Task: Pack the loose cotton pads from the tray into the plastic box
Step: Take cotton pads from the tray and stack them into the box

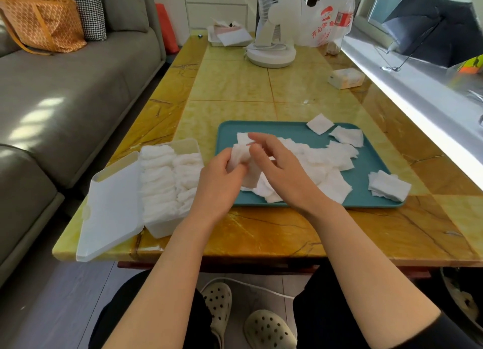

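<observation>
A teal tray (292,129) lies on the yellow table with loose white cotton pads (332,157) heaped in its middle and a few at its right edge. Left of the tray stands the white plastic box (167,227), lid (112,215) flipped open to the left, with two rows of packed pads (162,181) inside. My left hand (219,184) grips a small stack of pads (239,156) over the tray's left edge. My right hand (277,168) pinches the top of that same stack with thumb and fingertips.
A white fan base (271,54), a tissue holder (230,36), a plastic bag (324,24) and a small pack (346,78) sit at the table's far end. A grey sofa (65,100) runs along the left. A window ledge (418,97) borders the right.
</observation>
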Tool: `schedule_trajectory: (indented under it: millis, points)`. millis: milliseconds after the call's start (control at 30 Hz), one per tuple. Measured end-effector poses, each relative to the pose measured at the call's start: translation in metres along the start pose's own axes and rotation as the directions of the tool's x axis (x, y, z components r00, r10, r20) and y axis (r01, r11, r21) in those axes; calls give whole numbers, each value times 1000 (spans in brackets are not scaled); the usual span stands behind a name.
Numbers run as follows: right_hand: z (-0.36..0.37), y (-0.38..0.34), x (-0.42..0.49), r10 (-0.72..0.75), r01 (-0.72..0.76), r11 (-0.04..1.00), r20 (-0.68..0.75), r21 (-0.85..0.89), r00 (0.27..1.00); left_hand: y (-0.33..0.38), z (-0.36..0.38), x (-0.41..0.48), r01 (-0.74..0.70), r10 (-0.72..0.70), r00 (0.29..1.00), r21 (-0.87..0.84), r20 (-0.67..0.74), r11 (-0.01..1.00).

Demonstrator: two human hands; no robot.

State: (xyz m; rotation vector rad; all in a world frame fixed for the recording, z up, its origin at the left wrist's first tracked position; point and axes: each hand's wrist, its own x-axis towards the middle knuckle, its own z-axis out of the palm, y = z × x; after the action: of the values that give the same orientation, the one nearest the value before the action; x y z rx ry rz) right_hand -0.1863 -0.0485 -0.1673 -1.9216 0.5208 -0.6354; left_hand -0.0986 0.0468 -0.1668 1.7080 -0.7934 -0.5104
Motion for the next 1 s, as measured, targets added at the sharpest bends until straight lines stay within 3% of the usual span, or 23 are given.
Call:
schedule_trajectory:
  millis: [133, 267, 367, 500, 633, 733, 800, 900, 1000]
  points:
    - [6, 3, 3, -83, 81, 987, -7, -138, 997, -4, -9, -3, -75, 78, 997, 92, -25, 993]
    - [11, 3, 5, -103, 91, 988, -92, -125, 990, -3, -18, -3, -126, 132, 990, 108, -43, 986]
    - [16, 1, 10, -72, 52, 993, -196, -109, 978, -8, -31, 8, -153, 195, 968, 245, -157, 957]
    - [25, -8, 25, -36, 25, 999, -259, -43, 965, -22, -50, 25, -80, 215, 957, 539, -192, 838]
    - [48, -18, 56, -66, 54, 997, -227, -62, 972, -33, -61, 33, 14, 126, 983, 729, -137, 684]
    - [72, -19, 80, -108, 90, 988, -151, -124, 983, -38, -66, 33, 17, 109, 987, 762, -115, 648]
    - [83, -15, 92, -156, 145, 953, -20, -266, 988, -39, -68, 31, 1, 116, 988, 755, -102, 655]
    - [87, -13, 103, -127, 234, 821, 232, -522, 964, -38, -70, 29, -8, 124, 987, 731, -105, 682]
    - [85, -21, 111, -46, 326, 645, 391, -691, 919, -37, -72, 30, 10, 102, 988, 711, -115, 703]
